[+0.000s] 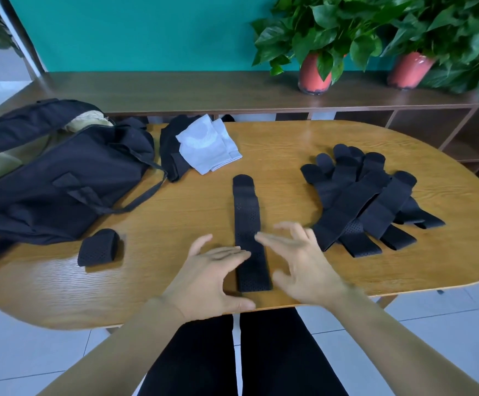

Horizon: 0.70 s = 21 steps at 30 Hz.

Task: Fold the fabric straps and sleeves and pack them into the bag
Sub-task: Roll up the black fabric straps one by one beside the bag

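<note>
Strap direction: one black strap [246, 221] lies flat on the worktop [175, 212], its long axis running near to far. The rounded tab end points to the far side and the square-cut end points toward the near edge.
Strap look: dark fabric dotted with small holes along most of its length; the far tab is smoother and plain. It is unfolded and straight, leaning only a little.
Strap place: middle of the worktop, its near end between the two hands.
Left hand [212, 277]: open, palm down, fingers straight. The fingertips reach the strap's left edge, but I cannot tell whether they press on it.
Right hand [298, 261]: open and holding nothing, fingers spread and loosely bent at the strap's right edge.
Rolled strap [99, 247]: a short, thick bundle of the same dotted fabric, near left, just beside the bag.
Strap pile [358, 204]: several unfolded black straps fanned across each other on the right, rounded ends pointing far.
Sleeves: a white sleeve [209, 144] lies partly on crumpled black sleeves [171, 150], far centre-left.
Bag [61, 184]: black, on the far left, top open with pale lining showing. What lies inside cannot be seen.
Shelf [175, 90]: behind the worktop, carrying two leafy plants in red pots [315, 72].
</note>
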### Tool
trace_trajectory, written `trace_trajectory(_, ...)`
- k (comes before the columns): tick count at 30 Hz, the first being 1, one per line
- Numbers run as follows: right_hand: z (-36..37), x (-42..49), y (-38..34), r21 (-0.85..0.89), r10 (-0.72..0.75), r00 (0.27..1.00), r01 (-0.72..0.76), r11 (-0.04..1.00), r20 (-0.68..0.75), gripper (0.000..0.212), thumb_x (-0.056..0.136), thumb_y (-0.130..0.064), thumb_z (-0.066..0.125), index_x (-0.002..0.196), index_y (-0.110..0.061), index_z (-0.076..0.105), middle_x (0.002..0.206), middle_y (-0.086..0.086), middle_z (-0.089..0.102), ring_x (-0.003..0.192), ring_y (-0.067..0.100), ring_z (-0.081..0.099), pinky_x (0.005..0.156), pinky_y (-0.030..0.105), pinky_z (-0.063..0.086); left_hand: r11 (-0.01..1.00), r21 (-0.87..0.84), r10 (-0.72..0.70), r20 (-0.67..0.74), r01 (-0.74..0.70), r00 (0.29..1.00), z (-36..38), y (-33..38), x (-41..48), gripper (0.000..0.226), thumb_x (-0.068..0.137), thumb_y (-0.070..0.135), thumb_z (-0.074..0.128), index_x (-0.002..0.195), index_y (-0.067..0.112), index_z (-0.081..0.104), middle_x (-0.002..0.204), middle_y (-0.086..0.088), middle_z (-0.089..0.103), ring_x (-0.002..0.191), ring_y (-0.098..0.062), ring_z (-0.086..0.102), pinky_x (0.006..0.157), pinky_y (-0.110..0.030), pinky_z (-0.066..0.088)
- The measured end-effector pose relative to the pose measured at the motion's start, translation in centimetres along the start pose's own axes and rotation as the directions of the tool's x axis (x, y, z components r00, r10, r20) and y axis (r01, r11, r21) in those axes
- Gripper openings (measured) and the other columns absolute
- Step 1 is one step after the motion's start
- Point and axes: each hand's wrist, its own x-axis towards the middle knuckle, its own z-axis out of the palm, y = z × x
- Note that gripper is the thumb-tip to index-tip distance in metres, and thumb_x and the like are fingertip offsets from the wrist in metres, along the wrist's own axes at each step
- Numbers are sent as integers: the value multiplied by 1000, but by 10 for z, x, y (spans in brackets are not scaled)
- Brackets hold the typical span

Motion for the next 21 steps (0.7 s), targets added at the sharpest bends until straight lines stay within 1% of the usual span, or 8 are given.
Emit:
trace_trajectory(3,11,-24,-2,11,0,988,-2,1000,152,75,67,-29,51,142,-23,42,147,-16,36,137,4,12,104,22,12,999,34,-35,16,34,999,3,4,2,83,68,76,54,135,26,52,135,9,56,128,1,44,115,-33,-3)
trace_trajectory(6,16,-25,-2,9,24,994,-25,1000,106,68,71,-37,54,138,-26,45,146,-19,36,136,1,10,103,18,10,996,47,-72,-17,73,997,1,7,6,69,71,68,52,130,32,54,128,16,60,121,5,49,115,-27,-3)
trace_trajectory(10,19,-18,-1,33,111,994,-111,993,9,53,84,-43,64,133,-31,50,128,-12,40,126,8,22,98,19,15,993,-1,-118,-84,118,990,0,10,13,54,81,63,39,123,34,57,109,18,66,105,6,56,114,-25,5)
trace_trajectory(12,25,-13,1,56,196,978,-193,980,-67,42,86,-39,64,127,-33,56,119,-6,40,114,16,34,95,20,19,988,-45,-150,-109,146,983,0,9,16,57,86,63,30,124,31,58,99,14,69,98,3,60,113,-29,11)
trace_trajectory(14,32,-6,0,139,272,946,-250,958,-174,30,85,-32,68,115,-28,64,101,-12,48,104,17,43,87,22,22,979,-94,-193,-117,182,974,2,7,19,61,86,67,27,125,29,57,93,13,70,96,3,61,112,-32,14)
trace_trajectory(17,40,8,-3,234,384,884,-327,916,-268,17,84,-29,70,99,-22,69,79,-18,62,99,13,47,78,26,20,950,-142,-299,-157,278,941,6,7,26,52,88,60,47,124,24,56,94,9,71,96,-2,62,104,-25,15)
trace_trajectory(19,43,16,-6,268,471,838,-403,875,-277,14,86,-31,68,98,-25,70,79,-16,66,98,10,45,77,25,19,918,-151,-390,-196,366,899,10,8,30,41,92,45,56,128,23,56,94,8,70,96,-7,63,96,-19,11)
trace_trajectory(21,48,20,-9,272,520,804,-451,850,-289,14,86,-31,67,98,-25,71,78,-15,63,98,10,45,77,25,18,905,-85,-425,-233,417,875,14,11,33,42,94,41,56,133,26,53,87,11,66,88,-8,63,90,-18,11)
